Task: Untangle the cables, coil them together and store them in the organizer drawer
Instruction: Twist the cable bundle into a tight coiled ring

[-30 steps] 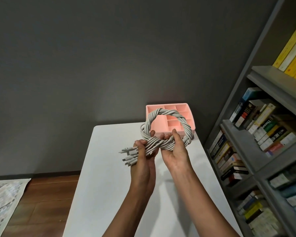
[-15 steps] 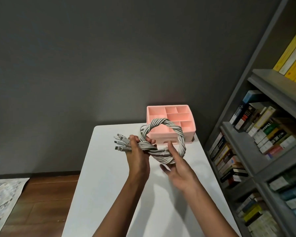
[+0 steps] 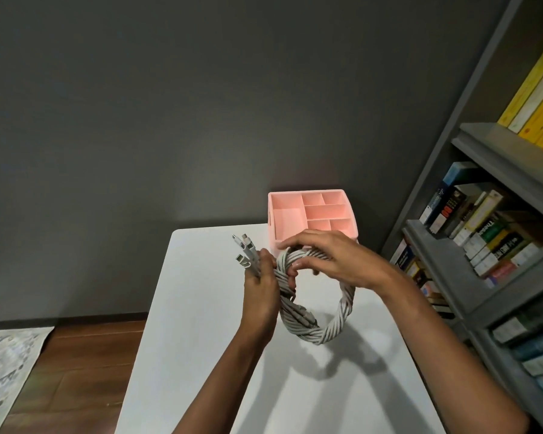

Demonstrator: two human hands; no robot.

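Observation:
Several grey cables are twisted together into one thick coil (image 3: 318,327) that hangs in the air above the white table (image 3: 182,339). My left hand (image 3: 262,292) grips the coil at its left side, with the loose plug ends (image 3: 243,249) sticking up past my fingers. My right hand (image 3: 329,256) lies over the top of the coil, fingers curled round the strands. The pink organizer (image 3: 287,217), with several open compartments, stands at the table's far edge just behind my hands. Its front is hidden by my right hand.
A grey bookshelf (image 3: 489,233) full of books stands close along the table's right side. A dark wall is behind the table. Wooden floor (image 3: 76,368) and a patterned sheet (image 3: 3,371) lie to the left below.
The coil has swung down and now hangs below my hands. My right hand moved from under the coil to over its top. The plug ends now point upward.

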